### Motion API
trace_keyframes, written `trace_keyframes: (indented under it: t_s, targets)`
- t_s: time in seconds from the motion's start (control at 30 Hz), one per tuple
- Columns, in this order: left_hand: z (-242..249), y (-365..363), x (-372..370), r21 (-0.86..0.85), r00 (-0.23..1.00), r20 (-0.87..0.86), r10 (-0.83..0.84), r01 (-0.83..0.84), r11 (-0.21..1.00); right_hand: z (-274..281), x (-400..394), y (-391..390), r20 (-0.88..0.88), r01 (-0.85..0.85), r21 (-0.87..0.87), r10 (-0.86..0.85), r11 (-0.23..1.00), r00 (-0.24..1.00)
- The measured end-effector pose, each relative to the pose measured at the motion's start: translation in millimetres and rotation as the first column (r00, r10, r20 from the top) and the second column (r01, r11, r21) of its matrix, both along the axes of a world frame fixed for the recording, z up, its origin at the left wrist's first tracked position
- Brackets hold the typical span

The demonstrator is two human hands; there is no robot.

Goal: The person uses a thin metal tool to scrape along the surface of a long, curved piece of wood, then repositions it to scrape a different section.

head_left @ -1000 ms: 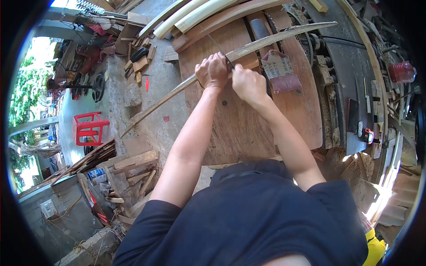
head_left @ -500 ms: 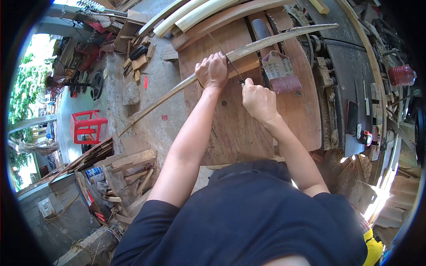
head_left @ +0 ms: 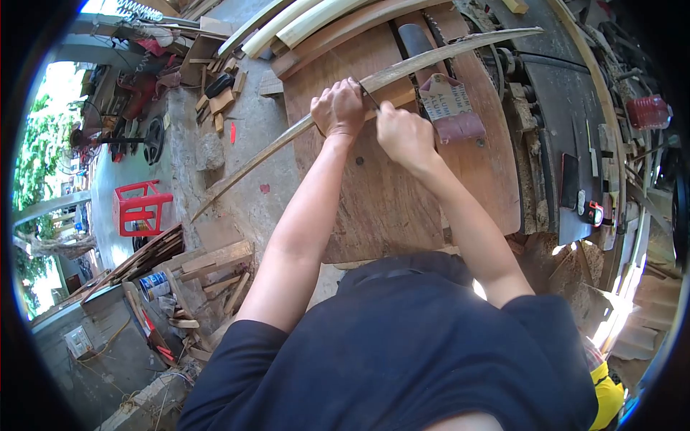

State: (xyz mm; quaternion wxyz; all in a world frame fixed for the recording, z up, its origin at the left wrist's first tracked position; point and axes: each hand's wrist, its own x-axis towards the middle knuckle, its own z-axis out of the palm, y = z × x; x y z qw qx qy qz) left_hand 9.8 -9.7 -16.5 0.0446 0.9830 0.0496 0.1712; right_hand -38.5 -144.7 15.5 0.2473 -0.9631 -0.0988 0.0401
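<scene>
On the worktop (head_left: 402, 215), the left hand (head_left: 338, 108) clamps a long curved strip (head_left: 402, 68) while the right hand (head_left: 402, 133), its grip closed on a thin blade (head_left: 368, 95), trims it, work judged midway.

Bright daylight fills the scene, coming from the open yard at the left, where the trees (head_left: 43, 136) and sky wash out pale. A second patch of hard sun burns out at the lower right beside the stacked wood (head_left: 647, 316). The worktop (head_left: 374, 201) is evenly lit, with soft shadows under the forearms. The fisheye lens bends straight edges into curves and leaves a black rim around the frame. The centre is sharp; detail softens toward the edges.
</scene>
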Motion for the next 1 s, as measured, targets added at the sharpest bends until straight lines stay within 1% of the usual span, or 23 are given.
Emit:
trace_keyframes:
  t_s: [0.07, 0.13, 0.2, 0.27, 0.33, 0.4, 0.43, 0.53, 0.6, 0.63, 0.7, 0.73, 0.8, 0.87, 0.93, 1.0]
  targets:
    - [3.3, -2.1, 0.1, 0.019, 1.0, -0.015, 0.003, -0.003, 1.0, -0.2, 18.2, 11.5, 0.019, 0.008, 0.003, -0.008, 1.0, 1.0]
    - [3.0, -2.5, -0.7, 0.003, 0.999, -0.018, 0.031, -0.031, 1.0, 3.4, 21.7, 17.4, -0.008, 0.018, -0.038, -0.018, 0.999, 1.0]
    - [0.7, -2.4, 0.6, 0.001, 1.0, -0.003, 0.012, -0.012, 1.0, 8.3, 1.3, 3.3, -0.002, 0.019, -0.031, -0.02, 0.999, 1.0]
    - [-0.7, 2.2, 0.3, 0.0, 1.0, 0.002, 0.015, -0.015, 1.0, 18.5, -23.4, -11.4, -0.134, -0.01, -0.055, 0.002, 0.998, 0.991]
    - [-1.1, 1.6, 0.0, 0.015, 1.0, 0.022, -0.004, 0.004, 1.0, 18.5, -27.2, -11.9, -0.178, -0.02, -0.075, 0.007, 0.997, 0.984]
    - [1.6, -2.0, -0.2, 0.006, 1.0, 0.021, -0.012, 0.012, 1.0, 8.3, -3.6, -2.0, -0.038, 0.022, -0.001, -0.022, 1.0, 0.999]
    - [4.2, -3.3, -0.8, -0.01, 1.0, -0.004, 0.004, -0.004, 1.0, -9.7, 13.2, 5.2, 0.015, 0.011, 0.025, -0.011, 1.0, 1.0]
    - [5.7, -2.5, -1.9, -0.016, 0.999, -0.039, 0.032, -0.032, 0.999, -7.7, 24.0, 17.3, 0.031, 0.022, 0.012, -0.023, 1.0, 0.999]
    - [4.8, -2.5, -0.9, -0.025, 0.999, -0.04, 0.013, -0.014, 1.0, -2.0, 5.1, 6.3, 0.019, 0.023, 0.001, -0.023, 1.0, 1.0]
    - [2.4, -1.5, 1.4, -0.026, 0.999, -0.04, 0.022, -0.023, 0.999, 9.5, -10.6, -1.7, -0.037, 0.021, -0.026, -0.022, 0.999, 0.999]
    - [-4.3, 0.5, 1.1, -0.031, 0.999, 0.035, 0.025, -0.024, 0.999, 18.6, -26.4, -10.1, -0.159, -0.001, -0.082, -0.012, 0.997, 0.987]
    - [-5.3, 1.8, -1.6, -0.032, 0.999, 0.025, 0.027, -0.027, 0.999, 15.4, -25.6, -7.7, -0.168, -0.005, -0.083, -0.009, 0.997, 0.986]
    - [-0.3, -0.7, 0.4, -0.024, 1.0, 0.022, 0.008, -0.007, 1.0, 7.8, -6.9, -0.5, -0.051, 0.036, 0.004, -0.036, 0.999, 0.998]
    - [2.3, -2.7, 0.9, -0.01, 1.0, 0.014, 0.014, -0.013, 1.0, 1.6, 12.6, 11.1, -0.026, 0.033, -0.004, -0.034, 0.999, 0.999]
    - [2.9, -2.9, -0.3, -0.007, 0.999, -0.01, 0.037, -0.037, 0.999, -2.8, 19.6, 17.8, 0.04, 0.042, 0.0, -0.042, 0.999, 0.998]
    - [3.9, -3.2, 0.1, 0.001, 0.999, -0.013, 0.031, -0.031, 1.0, 3.8, 1.3, 7.9, 0.046, 0.058, -0.008, -0.058, 0.998, 0.997]
